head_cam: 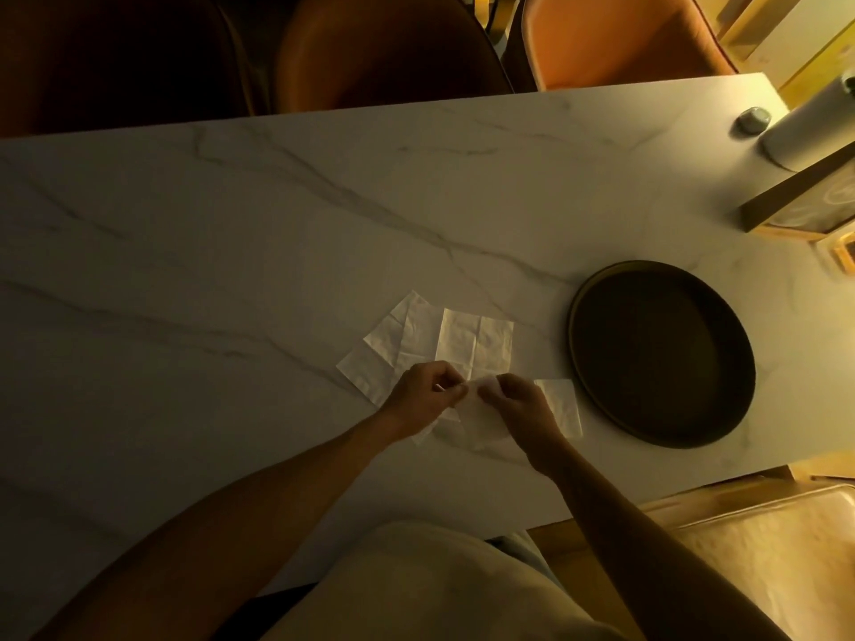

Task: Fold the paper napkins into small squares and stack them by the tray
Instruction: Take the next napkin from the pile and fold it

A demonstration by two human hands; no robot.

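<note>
Marble table point(277, 215): both hands' grip pinches napkin point(476, 416) between them.

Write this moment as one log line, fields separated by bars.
step: folding | hands: left hand and right hand pinch one napkin | folded napkin beside tray | unfolded napkins behind

Dim, warm yellow light here. White marble-look table point(324, 201) w/ grey veins fills the view. Behind its far edge, 3 chairs: a dark one point(115, 53) at left, a brown one point(388, 48) mid, an orange one point(620, 39) at right. Pale wood floor point(758, 538) bottom right.
</note>
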